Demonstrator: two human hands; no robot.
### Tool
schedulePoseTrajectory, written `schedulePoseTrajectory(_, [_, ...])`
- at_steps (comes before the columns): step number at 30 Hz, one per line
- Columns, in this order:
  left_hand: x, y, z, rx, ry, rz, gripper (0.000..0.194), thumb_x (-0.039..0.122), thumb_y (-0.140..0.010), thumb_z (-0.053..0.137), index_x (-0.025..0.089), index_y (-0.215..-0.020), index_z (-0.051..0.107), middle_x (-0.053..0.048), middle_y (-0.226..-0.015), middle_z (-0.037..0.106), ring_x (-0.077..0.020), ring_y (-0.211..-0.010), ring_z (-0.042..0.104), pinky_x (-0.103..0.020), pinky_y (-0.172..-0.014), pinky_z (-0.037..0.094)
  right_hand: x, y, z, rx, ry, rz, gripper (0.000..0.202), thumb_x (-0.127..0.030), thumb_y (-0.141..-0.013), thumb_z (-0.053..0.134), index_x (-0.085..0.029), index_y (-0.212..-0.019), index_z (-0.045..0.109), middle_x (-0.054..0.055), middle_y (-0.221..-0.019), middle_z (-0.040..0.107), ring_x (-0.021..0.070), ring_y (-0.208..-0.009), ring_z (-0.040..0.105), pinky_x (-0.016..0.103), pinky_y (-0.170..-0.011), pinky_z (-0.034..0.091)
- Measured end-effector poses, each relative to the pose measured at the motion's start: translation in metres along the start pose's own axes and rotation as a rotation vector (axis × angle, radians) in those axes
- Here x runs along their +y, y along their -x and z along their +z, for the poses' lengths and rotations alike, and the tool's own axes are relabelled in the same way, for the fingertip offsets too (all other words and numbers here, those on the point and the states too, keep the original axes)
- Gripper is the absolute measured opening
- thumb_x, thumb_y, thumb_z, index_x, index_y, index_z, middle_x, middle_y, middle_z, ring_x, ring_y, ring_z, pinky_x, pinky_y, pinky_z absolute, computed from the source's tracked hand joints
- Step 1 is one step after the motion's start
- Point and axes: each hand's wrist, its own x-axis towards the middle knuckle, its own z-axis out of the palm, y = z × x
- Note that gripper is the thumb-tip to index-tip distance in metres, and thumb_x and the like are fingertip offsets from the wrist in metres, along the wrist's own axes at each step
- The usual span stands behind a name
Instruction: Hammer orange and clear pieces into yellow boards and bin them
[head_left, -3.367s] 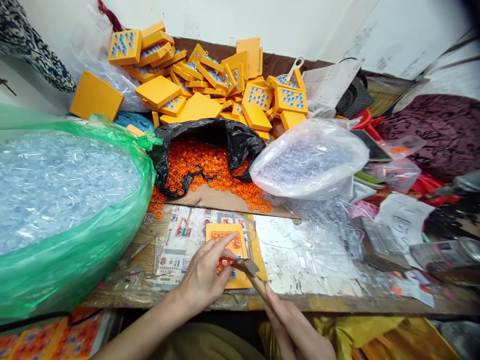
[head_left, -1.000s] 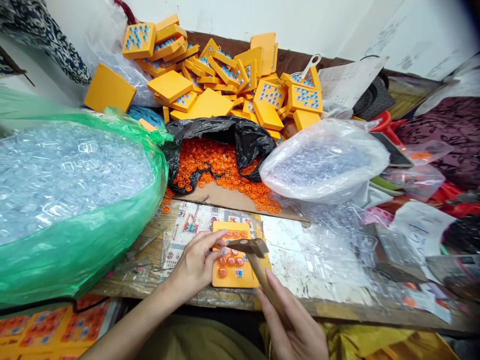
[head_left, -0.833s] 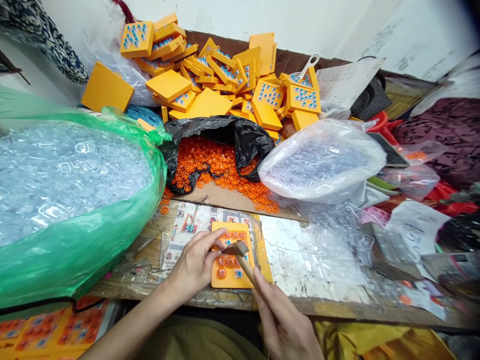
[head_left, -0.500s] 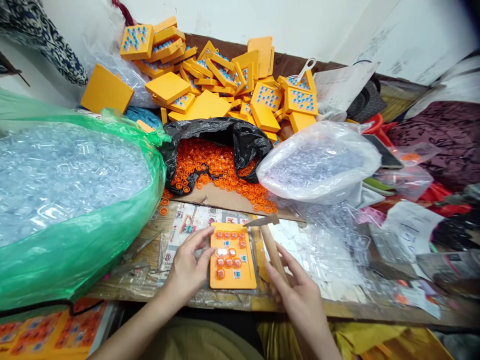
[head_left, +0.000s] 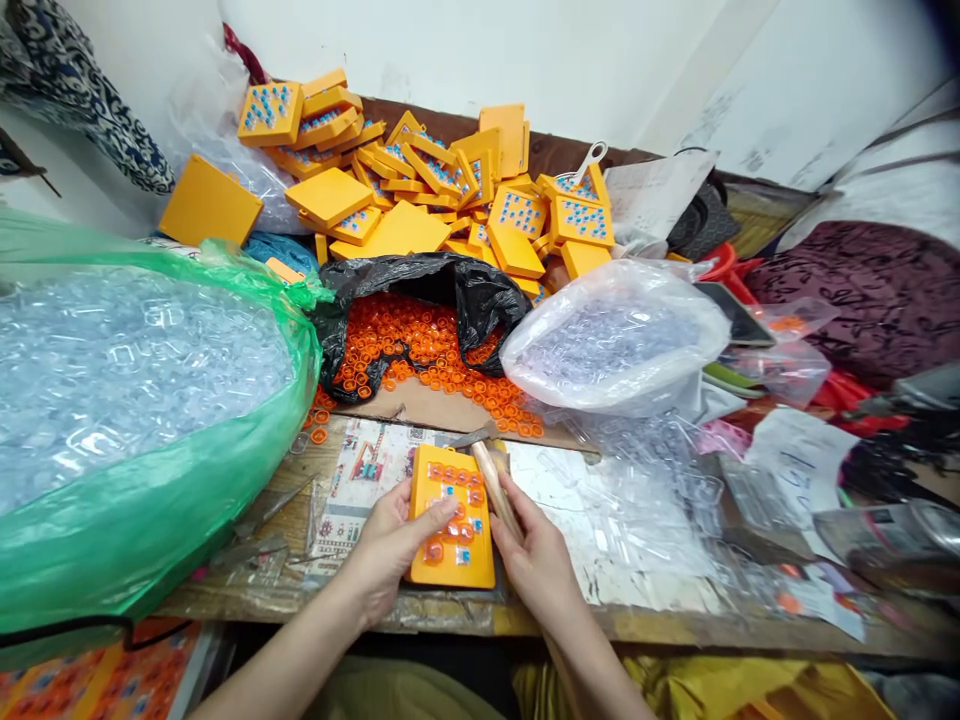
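Observation:
My left hand [head_left: 386,550] grips the left side of a yellow plastic panel [head_left: 450,575], its thumb lying across the front. Rows of clear orange button caps and small blue printed pieces sit on that panel, partly covered by the thumb. In my right hand [head_left: 540,560] is a hammer [head_left: 491,480] with a pale wooden handle and a thin metal head, held along the panel's right edge. The right fingers are wrapped round the handle. Beneath the panel lies a printed sheet [head_left: 360,470] on the worktop.
A black bag [head_left: 491,305] spills orange rings [head_left: 442,375] behind the panel. Clear plastic pieces fill a green bag [head_left: 277,430] at left and a white bag [head_left: 525,375] at right. Yellow cases [head_left: 401,232] are heaped against the wall. Loose clear parts [head_left: 645,480] litter the right side.
My left thumb has come over the panel's front, and the panel looks slightly tilted. My right hand has brought the hammer left, close against the panel's edge. The camera view has shifted a little.

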Motion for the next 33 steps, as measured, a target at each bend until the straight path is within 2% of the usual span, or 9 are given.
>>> schedulePoseTrajectory(4, [-0.006, 0.000, -0.003, -0.010, 0.078, -0.008, 0.053, 0.023, -0.068, 0.082, 0.012, -0.113, 0.057, -0.015, -0.106, 0.072, -0.0265, -0.086, 0.072, -0.039, -0.081, 0.059, -0.019, -0.022, -0.018, 0.014, 0.184, -0.176, 0.040, -0.025, -0.077, 0.057, -0.023, -0.115, 0.069, 0.010, -0.107, 0.068, 0.0268, -0.102, 0.063, 0.043, -0.092, 0.050])
schedulePoseTrajectory(8, [-0.007, 0.006, -0.013, 0.039, 0.152, -0.025, 0.053, 0.019, -0.067, 0.081, 0.013, -0.114, 0.057, -0.014, -0.105, 0.073, -0.0278, -0.088, 0.072, -0.040, -0.082, 0.059, -0.046, -0.085, -0.059, 0.113, 0.380, -0.248, 0.038, -0.030, -0.084, 0.056, -0.019, -0.119, 0.066, 0.013, -0.115, 0.064, 0.0313, -0.114, 0.055, 0.049, -0.098, 0.043])
schedulePoseTrajectory(10, [-0.008, 0.009, -0.014, 0.007, 0.166, 0.004, 0.055, 0.021, -0.066, 0.082, 0.013, -0.115, 0.057, -0.015, -0.107, 0.073, -0.0287, -0.090, 0.072, -0.041, -0.083, 0.058, -0.054, -0.127, -0.078, 0.172, 0.489, -0.227, 0.035, -0.025, -0.090, 0.049, -0.018, -0.122, 0.064, 0.015, -0.121, 0.060, 0.0311, -0.118, 0.052, 0.050, -0.102, 0.038])
schedulePoseTrajectory(13, [-0.010, 0.010, -0.013, -0.048, 0.150, 0.042, 0.059, 0.024, -0.064, 0.083, 0.013, -0.115, 0.057, -0.015, -0.108, 0.072, -0.0303, -0.091, 0.072, -0.042, -0.084, 0.058, -0.053, -0.181, -0.091, 0.104, 0.653, -0.126, 0.027, -0.024, -0.089, 0.059, -0.016, -0.114, 0.064, 0.013, -0.119, 0.062, 0.0285, -0.112, 0.057, 0.050, -0.097, 0.043])
schedulePoseTrajectory(16, [-0.011, 0.009, -0.013, -0.067, 0.145, 0.048, 0.059, 0.025, -0.064, 0.083, 0.013, -0.116, 0.056, -0.015, -0.108, 0.072, -0.0305, -0.092, 0.071, -0.043, -0.084, 0.057, -0.045, -0.206, -0.088, 0.019, 0.762, -0.022, 0.030, -0.032, -0.091, 0.060, -0.017, -0.117, 0.059, 0.008, -0.121, 0.060, 0.0221, -0.103, 0.062, 0.045, -0.087, 0.051])
schedulePoseTrajectory(23, [-0.011, 0.011, -0.015, -0.096, 0.164, 0.059, 0.057, 0.022, -0.069, 0.080, 0.011, -0.118, 0.053, -0.017, -0.111, 0.071, -0.0298, -0.095, 0.070, -0.042, -0.087, 0.056, -0.039, -0.204, -0.097, 0.098, 0.725, 0.030, 0.029, -0.032, -0.092, 0.059, -0.018, -0.118, 0.059, 0.008, -0.122, 0.060, 0.0222, -0.105, 0.061, 0.045, -0.089, 0.051])
schedulePoseTrajectory(27, [-0.010, 0.011, -0.014, -0.092, 0.168, 0.057, 0.057, 0.020, -0.069, 0.080, 0.011, -0.118, 0.052, -0.017, -0.110, 0.071, -0.0292, -0.095, 0.071, -0.041, -0.086, 0.056, -0.050, -0.195, -0.110, 0.210, 0.523, -0.047, 0.025, -0.017, -0.088, 0.060, -0.015, -0.113, 0.066, 0.012, -0.118, 0.066, 0.0279, -0.115, 0.058, 0.049, -0.101, 0.042])
schedulePoseTrajectory(31, [-0.010, 0.011, -0.015, -0.103, 0.181, 0.066, 0.056, 0.020, -0.071, 0.079, 0.012, -0.119, 0.051, -0.017, -0.111, 0.071, -0.0295, -0.095, 0.070, -0.042, -0.086, 0.056, -0.068, -0.145, -0.099, 0.271, 0.219, -0.080, 0.039, -0.026, -0.087, 0.057, -0.014, -0.124, 0.062, 0.014, -0.110, 0.071, 0.0263, -0.098, 0.067, 0.045, -0.089, 0.051])
schedulePoseTrajectory(33, [-0.010, 0.011, -0.016, -0.106, 0.188, 0.079, 0.054, 0.021, -0.071, 0.078, 0.013, -0.118, 0.052, -0.017, -0.113, 0.070, -0.0301, -0.097, 0.070, -0.043, -0.088, 0.056, -0.073, -0.101, -0.081, 0.172, 0.060, -0.068, 0.041, -0.042, -0.080, 0.066, -0.017, -0.113, 0.069, 0.011, -0.099, 0.074, 0.0243, -0.087, 0.070, 0.040, -0.077, 0.056])
